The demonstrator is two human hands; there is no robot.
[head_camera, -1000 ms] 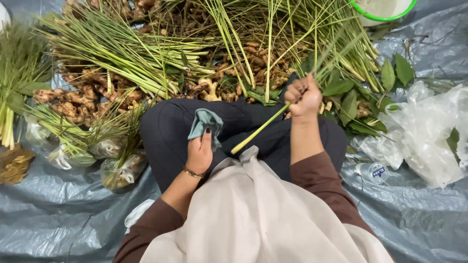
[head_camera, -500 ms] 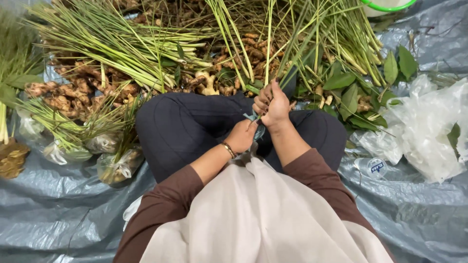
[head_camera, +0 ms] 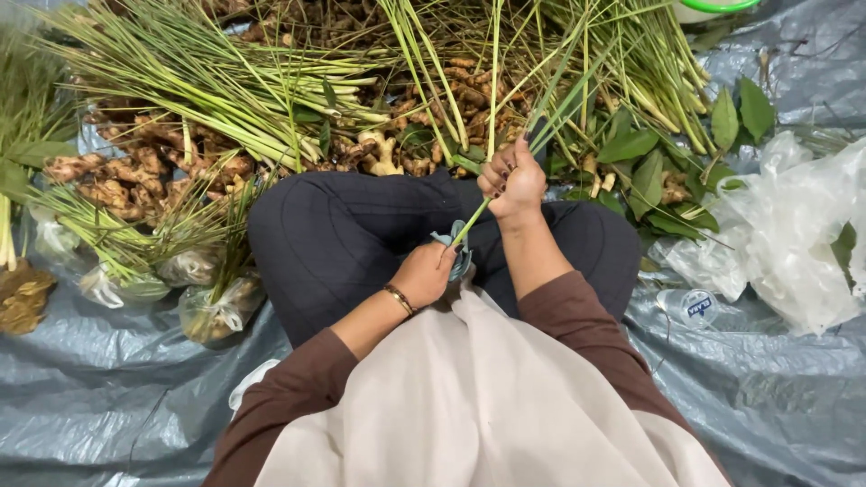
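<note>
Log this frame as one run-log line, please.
left hand: grips blue-grey cloth on lap | right hand: holds green stalk | around: lemongrass pile, ginger roots, plastic bags, grey tarp

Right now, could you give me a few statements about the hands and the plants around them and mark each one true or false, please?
1. The right hand grips green lemongrass stalks. True.
2. The left hand rests on the grey tarp. False: it is at the lap, touching a pale blue band by the lower end of the stalks.
3. The left wrist wears a bracelet. True.
4. Ginger roots lie piled on the person's left, beside a lemongrass heap. True.
5. The clear plastic bags lie on the person's left. False: they lie on the right, on the grey tarp.
</note>
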